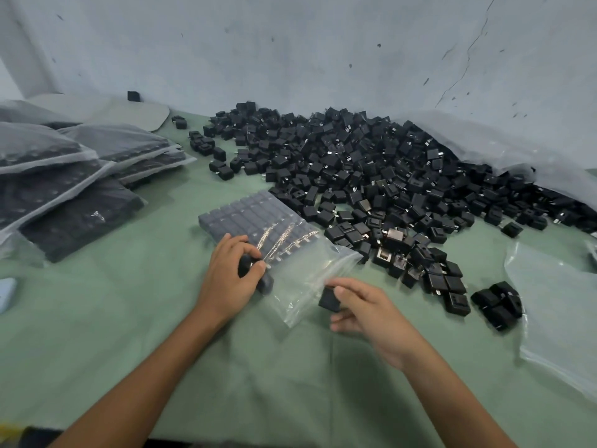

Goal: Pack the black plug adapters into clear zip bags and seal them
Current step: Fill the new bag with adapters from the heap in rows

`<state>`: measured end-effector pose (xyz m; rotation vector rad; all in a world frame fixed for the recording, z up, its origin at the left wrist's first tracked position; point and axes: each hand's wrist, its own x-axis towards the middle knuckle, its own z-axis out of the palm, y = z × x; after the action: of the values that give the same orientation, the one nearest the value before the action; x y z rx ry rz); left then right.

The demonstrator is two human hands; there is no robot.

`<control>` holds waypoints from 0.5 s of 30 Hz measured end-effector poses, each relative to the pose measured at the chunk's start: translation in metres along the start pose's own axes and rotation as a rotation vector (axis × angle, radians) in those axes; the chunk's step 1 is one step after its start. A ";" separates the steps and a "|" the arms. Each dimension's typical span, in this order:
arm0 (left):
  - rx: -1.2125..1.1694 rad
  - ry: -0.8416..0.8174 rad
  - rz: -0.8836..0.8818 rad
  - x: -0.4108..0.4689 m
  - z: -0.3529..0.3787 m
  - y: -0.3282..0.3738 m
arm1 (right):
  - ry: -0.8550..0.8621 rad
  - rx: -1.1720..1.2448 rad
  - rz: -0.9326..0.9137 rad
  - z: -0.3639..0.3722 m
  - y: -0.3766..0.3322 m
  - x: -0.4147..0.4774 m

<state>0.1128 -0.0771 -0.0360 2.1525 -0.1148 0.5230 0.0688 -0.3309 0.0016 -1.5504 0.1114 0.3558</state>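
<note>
Your left hand (231, 279) pinches the zip bag (277, 250) mouth at mid-table; your right hand (365, 313), nearer, grips one adapter (329, 299) just beside that opening; the bag's long axis runs toward the far-left corner.

We note the left hand (231, 279) covers most of a black adapter (247, 265) at the clear bag (300, 279) mouth. The right hand (365, 313) hides part of another adapter (328, 300). Packed bags (64, 176) run off the left edge; their contents read only dimly through the plastic.
</note>
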 end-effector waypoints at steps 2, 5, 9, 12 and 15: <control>-0.001 0.004 0.011 0.000 0.000 0.000 | -0.041 0.130 0.048 0.016 0.000 0.007; 0.005 -0.005 0.001 0.000 0.000 -0.001 | -0.075 0.243 0.067 0.037 -0.003 0.019; 0.011 -0.035 -0.034 0.000 -0.001 -0.002 | -0.092 0.198 0.013 0.059 -0.005 0.031; 0.022 -0.049 -0.041 0.001 0.000 -0.003 | -0.116 0.058 -0.059 0.066 -0.004 0.036; 0.014 -0.021 0.006 0.001 -0.001 -0.003 | -0.142 -0.049 -0.131 0.069 -0.002 0.038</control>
<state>0.1142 -0.0750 -0.0373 2.1723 -0.1301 0.5061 0.0945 -0.2565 -0.0060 -1.5666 -0.1103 0.3655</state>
